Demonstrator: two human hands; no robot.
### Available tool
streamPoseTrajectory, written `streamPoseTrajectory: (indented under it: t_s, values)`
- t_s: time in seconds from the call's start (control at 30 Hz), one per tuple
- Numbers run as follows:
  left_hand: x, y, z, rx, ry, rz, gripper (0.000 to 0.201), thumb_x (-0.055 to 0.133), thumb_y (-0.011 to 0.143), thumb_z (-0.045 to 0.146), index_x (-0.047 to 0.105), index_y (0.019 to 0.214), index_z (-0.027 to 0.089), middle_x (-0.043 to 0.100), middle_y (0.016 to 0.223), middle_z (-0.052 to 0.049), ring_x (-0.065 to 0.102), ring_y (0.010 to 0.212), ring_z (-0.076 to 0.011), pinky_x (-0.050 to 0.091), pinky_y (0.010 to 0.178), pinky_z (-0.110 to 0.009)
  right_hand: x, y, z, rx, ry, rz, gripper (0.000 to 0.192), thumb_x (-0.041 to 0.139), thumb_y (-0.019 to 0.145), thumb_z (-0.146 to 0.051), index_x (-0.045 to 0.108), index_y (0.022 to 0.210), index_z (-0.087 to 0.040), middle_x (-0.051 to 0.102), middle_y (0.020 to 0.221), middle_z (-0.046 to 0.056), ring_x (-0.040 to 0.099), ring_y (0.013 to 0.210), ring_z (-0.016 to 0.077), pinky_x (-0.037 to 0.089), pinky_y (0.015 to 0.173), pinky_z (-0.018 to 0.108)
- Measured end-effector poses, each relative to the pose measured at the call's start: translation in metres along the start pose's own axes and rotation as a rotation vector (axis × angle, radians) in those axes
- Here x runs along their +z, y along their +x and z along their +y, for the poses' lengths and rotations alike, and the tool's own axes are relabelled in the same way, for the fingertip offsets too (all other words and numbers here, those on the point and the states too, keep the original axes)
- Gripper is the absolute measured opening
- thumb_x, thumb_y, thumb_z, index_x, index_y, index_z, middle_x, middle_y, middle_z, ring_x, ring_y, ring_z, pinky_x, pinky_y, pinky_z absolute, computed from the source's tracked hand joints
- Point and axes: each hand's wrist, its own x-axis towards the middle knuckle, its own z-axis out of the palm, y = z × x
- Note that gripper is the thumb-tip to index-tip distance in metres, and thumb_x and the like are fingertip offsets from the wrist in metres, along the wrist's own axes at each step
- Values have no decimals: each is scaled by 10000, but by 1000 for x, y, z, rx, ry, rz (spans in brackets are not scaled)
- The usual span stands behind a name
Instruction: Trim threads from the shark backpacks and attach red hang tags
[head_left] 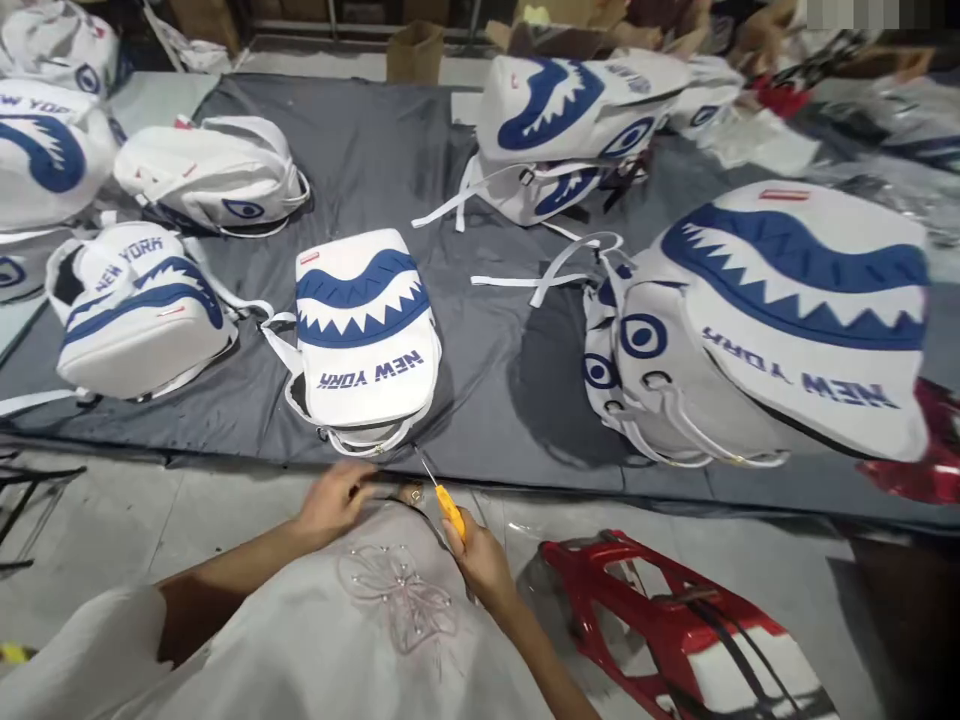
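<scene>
A small white backpack (pixel 367 385) with a blue toothed mouth and NEW YORK lettering lies on the table in front of me. My right hand (pixel 480 555) is closed around the yellow handle of a thin-shafted screwdriver-like tool (pixel 450 512). Its metal tip points up toward the bag's lower edge by the handle loop; contact cannot be made out. Just below the table's front edge, my left hand (pixel 336 503) has bent, parted fingers, with nothing visible in them. Some of its fingertips are hidden.
The table has a dark grey cover (pixel 495 440). A larger matching backpack (pixel 795 330) stands to the right, another backpack (pixel 146 310) to the left. More bags (pixel 577 110) are stacked behind. A red plastic stool (pixel 637 600) is on the floor at lower right.
</scene>
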Motion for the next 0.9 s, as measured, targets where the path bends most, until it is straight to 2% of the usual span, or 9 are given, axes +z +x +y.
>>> streamPoseTrajectory:
  t_s: [0.07,0.13,0.2,0.27,0.37,0.57,0.63,0.77,0.9]
  values:
    - [-18,7,16,160,338,150,676,800,655,311,628,1306,257,328,1584,-64,67,1514,-359,-41,1223,-525,-1,7,-4,-39,-28,-87,454,340,978,-486,598,1207,-191,730,875,74,687,814,244,396,633,271]
    - [-31,30,30,316,690,230,855,785,628,288,499,1429,200,130,1641,-75,-29,1516,-359,-73,1202,-550,-4,10,-7,-69,-67,-179,424,396,963,-495,614,1209,-226,735,893,69,685,829,247,388,631,270]
    - [-34,61,39,380,805,202,834,760,594,230,533,1395,178,225,1617,-107,84,1509,-374,-4,1207,-542,-9,8,-6,-104,-64,-207,402,424,946,-503,631,1175,-246,732,882,66,678,826,252,394,643,282]
    - [-31,87,47,358,702,186,637,703,602,171,666,1237,208,495,1473,-109,326,1431,-376,117,1206,-511,-15,4,-2,-137,53,-154,404,374,953,-508,645,1051,-225,702,784,60,655,744,239,408,643,298]
    - [-20,107,72,366,526,356,388,631,659,153,756,1014,247,714,1124,-92,535,1239,-369,250,1155,-482,-29,-1,1,-126,371,22,498,232,978,-547,567,809,-221,560,590,20,542,555,195,411,570,306]
    - [-3,109,164,709,787,458,139,667,782,306,735,863,216,710,800,-67,644,890,-277,420,877,-322,-42,-2,-26,-287,534,329,366,340,947,-519,508,1004,-198,620,766,45,589,695,200,471,656,316]
    - [7,111,180,805,910,483,237,616,857,399,713,794,192,682,728,-71,640,763,-229,413,753,-288,-40,-2,-33,-358,534,383,346,343,940,-508,497,975,-200,640,804,65,610,737,203,486,705,324]
    - [33,118,178,1115,1096,373,415,536,918,505,648,684,182,620,600,-40,579,576,-161,345,589,-273,-47,10,-29,-247,510,438,382,310,959,-528,507,882,-209,589,650,25,562,573,181,458,590,307]
    - [72,116,169,1479,1233,182,393,526,933,453,579,640,197,576,538,4,541,516,-131,325,539,-282,-85,52,-27,-231,395,376,416,374,966,-537,604,948,-191,622,671,46,605,603,203,445,544,300]
